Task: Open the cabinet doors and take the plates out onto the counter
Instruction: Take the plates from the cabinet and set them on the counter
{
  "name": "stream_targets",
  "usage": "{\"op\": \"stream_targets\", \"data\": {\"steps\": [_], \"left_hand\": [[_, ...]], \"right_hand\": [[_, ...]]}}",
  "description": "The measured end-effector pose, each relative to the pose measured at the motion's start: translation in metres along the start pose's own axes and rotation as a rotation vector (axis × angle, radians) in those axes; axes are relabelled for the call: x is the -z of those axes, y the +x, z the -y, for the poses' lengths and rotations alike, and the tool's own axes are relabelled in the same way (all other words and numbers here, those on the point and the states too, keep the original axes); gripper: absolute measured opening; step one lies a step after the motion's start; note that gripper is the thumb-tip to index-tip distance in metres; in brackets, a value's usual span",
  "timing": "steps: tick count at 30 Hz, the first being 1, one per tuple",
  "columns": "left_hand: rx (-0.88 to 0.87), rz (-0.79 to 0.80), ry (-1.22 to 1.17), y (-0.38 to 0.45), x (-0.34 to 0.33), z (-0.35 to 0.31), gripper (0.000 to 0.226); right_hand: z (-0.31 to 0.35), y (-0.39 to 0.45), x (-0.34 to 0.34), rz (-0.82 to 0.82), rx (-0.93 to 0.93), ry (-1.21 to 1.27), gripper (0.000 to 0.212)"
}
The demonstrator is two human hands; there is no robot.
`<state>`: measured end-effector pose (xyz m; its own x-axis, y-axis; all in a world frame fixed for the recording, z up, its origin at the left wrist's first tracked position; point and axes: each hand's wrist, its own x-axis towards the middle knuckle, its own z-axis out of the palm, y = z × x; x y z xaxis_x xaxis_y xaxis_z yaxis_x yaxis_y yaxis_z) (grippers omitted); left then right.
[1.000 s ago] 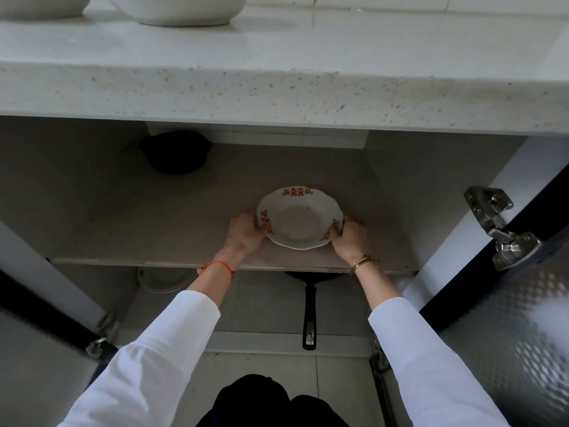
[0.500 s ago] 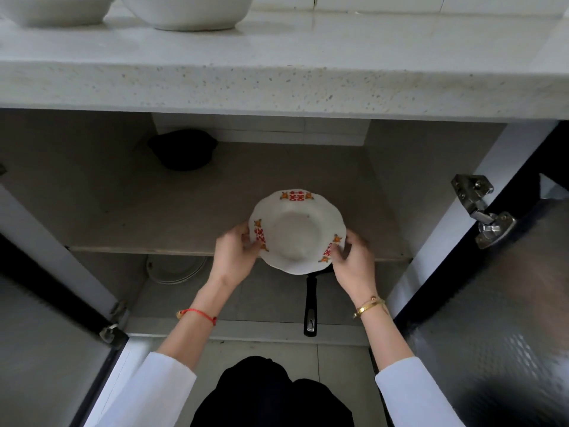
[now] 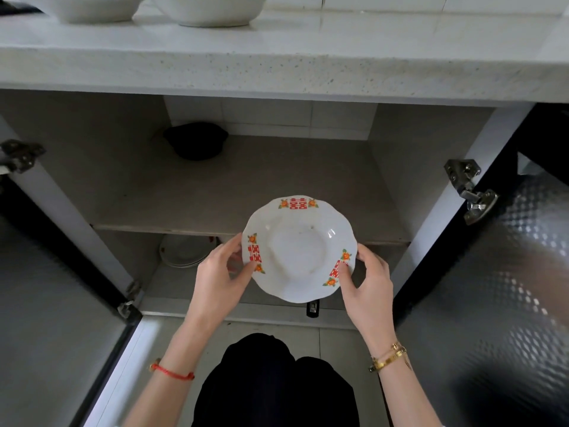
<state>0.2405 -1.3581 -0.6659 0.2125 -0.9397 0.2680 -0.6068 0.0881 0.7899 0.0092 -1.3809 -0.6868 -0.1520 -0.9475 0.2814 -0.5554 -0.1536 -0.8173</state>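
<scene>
A white plate (image 3: 298, 251) with red and orange marks on its scalloped rim is held in the air in front of the open cabinet, level with the front edge of the shelf (image 3: 234, 192). My left hand (image 3: 218, 275) grips its left rim and my right hand (image 3: 366, 282) grips its right rim. A stack of white plates (image 3: 181, 252) lies in the lower compartment at the left, partly hidden by the shelf. Both cabinet doors, left (image 3: 46, 303) and right (image 3: 505, 288), stand wide open. The speckled counter (image 3: 277, 57) runs above.
Two white bowls, one (image 3: 92, 7) and another (image 3: 206, 10), stand on the counter at the top left. A dark bowl (image 3: 195, 140) sits at the back of the shelf. A black pan handle (image 3: 312, 309) pokes out below the plate. Metal hinges (image 3: 471, 192) jut from the right frame.
Both hands have lifted the plate off the shelf and drawn it out toward me, past the shelf's front edge. It is now closer to the camera.
</scene>
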Motion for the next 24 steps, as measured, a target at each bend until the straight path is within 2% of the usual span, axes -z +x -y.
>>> {"op": "stream_targets", "data": {"steps": [15,24], "left_hand": [[0.016,-0.025,-0.062,-0.012,0.02,0.013,0.055],[0.082,0.058,-0.041,0.002,0.061,-0.034,0.058]], "right_hand": [[0.01,-0.017,-0.01,-0.021,-0.022,-0.009,0.046],[0.068,-0.015,0.023,0.018,-0.144,-0.035,0.047]]}}
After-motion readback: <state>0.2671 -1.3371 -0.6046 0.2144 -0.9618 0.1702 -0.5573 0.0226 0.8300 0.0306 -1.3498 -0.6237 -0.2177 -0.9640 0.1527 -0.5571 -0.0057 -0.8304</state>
